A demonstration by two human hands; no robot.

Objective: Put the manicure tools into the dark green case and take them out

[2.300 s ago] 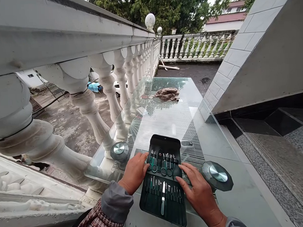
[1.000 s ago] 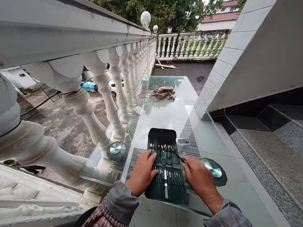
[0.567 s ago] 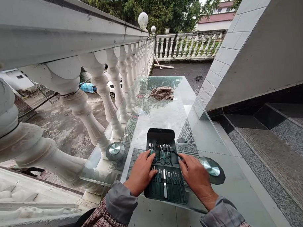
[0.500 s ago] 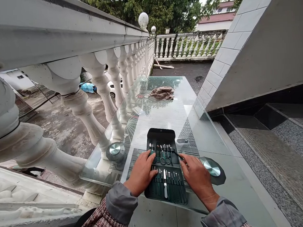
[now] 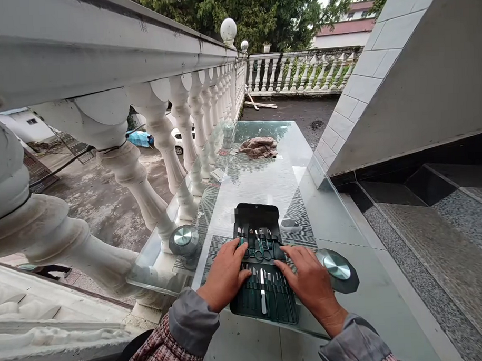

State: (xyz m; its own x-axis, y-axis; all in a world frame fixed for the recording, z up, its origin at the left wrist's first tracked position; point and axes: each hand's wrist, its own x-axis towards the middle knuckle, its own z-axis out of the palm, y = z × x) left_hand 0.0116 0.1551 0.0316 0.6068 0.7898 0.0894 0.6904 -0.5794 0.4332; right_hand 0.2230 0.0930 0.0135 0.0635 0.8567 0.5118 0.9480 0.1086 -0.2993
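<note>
An unfolded dark green manicure case lies on the glass table. Scissors and several other small tools sit in its upper row. The lower row holds several slim tools, with a silver flat-bladed one in the middle. My left hand grips the case's left edge, thumb over the fold. On the opposite edge, my right hand has its thumb and forefinger on the case beside the upper row. Whether a tool lies under those fingers is hidden.
A crumpled brown cloth lies toward the table's far end. Round metal discs show at the table's supports. White balusters run along the left, and stone steps rise on the right.
My right hand has shifted slightly left onto the case. The dark slender piece between its fingers earlier is no longer distinct. My left hand stays in place.
</note>
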